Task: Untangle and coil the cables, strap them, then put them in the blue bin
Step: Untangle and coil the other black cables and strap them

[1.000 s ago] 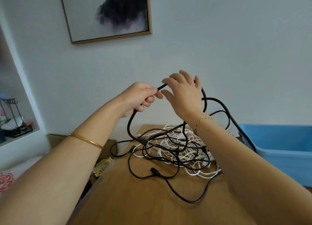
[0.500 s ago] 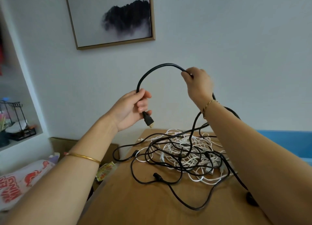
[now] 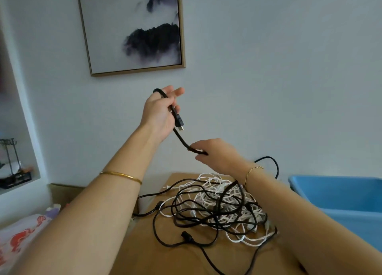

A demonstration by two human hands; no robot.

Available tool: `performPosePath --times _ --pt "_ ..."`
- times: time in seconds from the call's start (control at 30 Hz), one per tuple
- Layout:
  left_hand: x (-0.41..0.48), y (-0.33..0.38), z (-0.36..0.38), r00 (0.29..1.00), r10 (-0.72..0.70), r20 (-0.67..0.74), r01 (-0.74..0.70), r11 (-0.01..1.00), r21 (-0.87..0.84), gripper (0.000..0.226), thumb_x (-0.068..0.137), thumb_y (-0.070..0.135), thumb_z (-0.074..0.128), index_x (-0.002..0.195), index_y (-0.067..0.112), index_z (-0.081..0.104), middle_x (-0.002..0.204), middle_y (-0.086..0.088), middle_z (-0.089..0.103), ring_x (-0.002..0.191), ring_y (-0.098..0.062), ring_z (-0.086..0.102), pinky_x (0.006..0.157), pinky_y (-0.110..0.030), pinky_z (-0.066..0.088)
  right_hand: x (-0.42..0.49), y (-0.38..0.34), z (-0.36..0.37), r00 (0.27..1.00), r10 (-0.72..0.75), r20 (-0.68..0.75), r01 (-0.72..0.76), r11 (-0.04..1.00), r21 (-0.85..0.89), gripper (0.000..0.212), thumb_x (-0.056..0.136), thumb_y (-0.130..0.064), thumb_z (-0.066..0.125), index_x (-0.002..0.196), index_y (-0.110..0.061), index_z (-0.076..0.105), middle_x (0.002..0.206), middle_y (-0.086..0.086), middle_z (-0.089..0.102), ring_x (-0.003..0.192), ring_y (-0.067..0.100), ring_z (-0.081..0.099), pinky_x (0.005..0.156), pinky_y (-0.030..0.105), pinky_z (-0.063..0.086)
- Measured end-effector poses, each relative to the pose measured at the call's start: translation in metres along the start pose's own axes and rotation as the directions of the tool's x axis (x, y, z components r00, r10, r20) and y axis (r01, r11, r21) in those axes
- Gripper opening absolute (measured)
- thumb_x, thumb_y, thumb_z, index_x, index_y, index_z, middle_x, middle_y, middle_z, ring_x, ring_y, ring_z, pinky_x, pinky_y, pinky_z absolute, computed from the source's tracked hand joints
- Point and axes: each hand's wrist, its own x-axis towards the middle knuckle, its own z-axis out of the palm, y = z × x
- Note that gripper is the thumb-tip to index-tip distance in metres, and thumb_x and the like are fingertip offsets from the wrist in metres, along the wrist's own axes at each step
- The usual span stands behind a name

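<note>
Cable (image 3: 182,139), thick and black with a flat plug (image 3: 179,123) at its end, runs from the raised left hand (image 3: 160,111), gripping it near the plug, down to the right hand (image 3: 215,154), pinching it above the black-and-white tangle (image 3: 215,208) on the wooden table (image 3: 144,252). Half a second ago the right hand was higher than the left, arching the cable overhead; now it has dropped below.

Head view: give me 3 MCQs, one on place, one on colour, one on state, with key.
1. Where is the blue bin?
A. right of the cable pile
B. left of the pile
C. hung on the wall

2. What colours are the cables in the pile?
A. red and yellow
B. black and white
C. all blue

3. What is the left hand doing?
A. lying flat on the table
B. holding the black cable near its plug
C. empty

Key: A, the bin sits at the right edge; B, black and white strands intertwine; B, fingers wrap the cable above the plug.
</note>
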Motion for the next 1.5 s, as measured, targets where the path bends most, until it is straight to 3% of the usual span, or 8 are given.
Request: performPosePath --times 0.17,0.3,0.53,0.7,0.9,1.07,1.3,1.5 --pt "0.004 -0.008 -0.008 0.999 0.017 0.047 -0.023 0.991 0.133 0.026 0.099 -0.005 0.034 0.12 0.007 0.045 0.094 -0.009 0.066 0.077 -0.014 0.053 0.081 -0.028 0.047 -0.012 -0.002 -0.014 0.996 -0.07 0.056 0.065 0.994 0.089 0.036 0.095 -0.015 0.05 0.13 -0.023 0.055 0.121 0.0 0.059 0.08 0.011 0.043 0.057 0.006 0.031" --pt "0.003 -0.016 -0.007 0.995 0.045 0.087 -0.055 0.991 0.124 0.037 0.101 -0.004 0.029 0.137 0.004 0.033 0.094 -0.011 0.063 0.079 -0.016 0.058 0.093 -0.031 0.049 -0.017 -0.003 -0.024 0.99 -0.089 0.113 0.085 0.996 0.04 0.035 0.096 -0.017 0.048 0.13 -0.023 0.055 0.129 -0.003 0.057 0.111 0.015 0.049 0.081 0.02 0.034" --pt "0.007 -0.017 -0.003 0.988 0.097 0.124 -0.121 0.97 0.209 0.051 0.102 -0.001 0.03 0.149 0.009 0.017 0.087 -0.008 0.061 0.061 -0.011 0.045 0.079 -0.03 0.043 -0.016 -0.004 -0.029 0.992 -0.08 0.093 0.074 0.995 0.067 0.036 0.097 -0.018 0.048 0.132 -0.026 0.054 0.126 -0.003 0.058 0.094 0.011 0.045 0.07 0.017 0.031" --pt "0.003 -0.015 -0.011 0.952 0.126 0.28 -0.282 0.722 0.632 0.054 0.102 0.005 0.03 0.151 0.017 0.013 0.093 -0.001 0.065 0.068 -0.012 0.055 0.083 -0.033 0.048 -0.015 -0.006 -0.037 0.995 -0.073 0.067 0.071 0.997 0.039 0.035 0.094 -0.016 0.053 0.128 -0.022 0.057 0.126 -0.004 0.059 0.113 0.014 0.052 0.091 0.022 0.038" --pt "0.001 -0.013 -0.026 0.944 -0.01 0.33 -0.302 0.38 0.874 0.059 0.101 0.01 0.028 0.152 0.03 0.005 0.103 -0.004 0.062 0.084 -0.018 0.065 0.076 -0.018 0.041 -0.011 0.002 -0.048 0.989 0.142 -0.044 -0.135 0.982 0.131 0.017 0.091 -0.011 0.055 0.108 -0.014 0.06 0.078 0.001 0.054 0.047 0.015 0.057 0.05 0.024 0.048" --pt "-0.004 -0.02 -0.036 0.935 -0.164 0.313 -0.296 0.122 0.947 0.059 0.101 0.023 0.028 0.15 0.04 0.0 0.094 -0.007 0.065 0.075 -0.02 0.06 0.077 -0.037 0.05 0.002 -0.001 -0.054 0.938 0.25 -0.241 -0.248 0.968 0.039 0.02 0.089 -0.028 0.063 0.096 -0.01 0.06 0.081 0.001 0.054 0.075 0.024 0.057 0.058 0.029 0.04" --pt "-0.027 -0.005 -0.037 0.886 -0.289 0.362 -0.325 0.169 0.931 0.044 0.102 0.043 0.028 0.133 0.015 0.042 0.057 0.001 0.056 0.054 -0.006 0.048 0.056 -0.027 0.038 0.017 -0.001 -0.052 0.873 0.001 -0.487 -0.123 0.968 -0.219 0.043 0.087 -0.055 0.052 0.092 -0.014 0.061 0.085 0.002 0.054 0.076 0.028 0.056 0.057 0.029 0.03" --pt "-0.033 0.012 -0.046 0.839 -0.387 0.383 -0.081 0.608 0.79 0.041 0.103 0.032 0.03 0.126 0.008 0.054 0.04 -0.001 0.037 0.037 -0.015 0.027 0.04 -0.023 0.031 0.033 0.003 -0.045 0.833 -0.158 -0.53 0.072 0.981 -0.179 0.044 0.087 -0.056 0.049 0.094 -0.015 0.065 0.079 0.001 0.054 0.071 0.025 0.056 0.058 0.032 0.038"
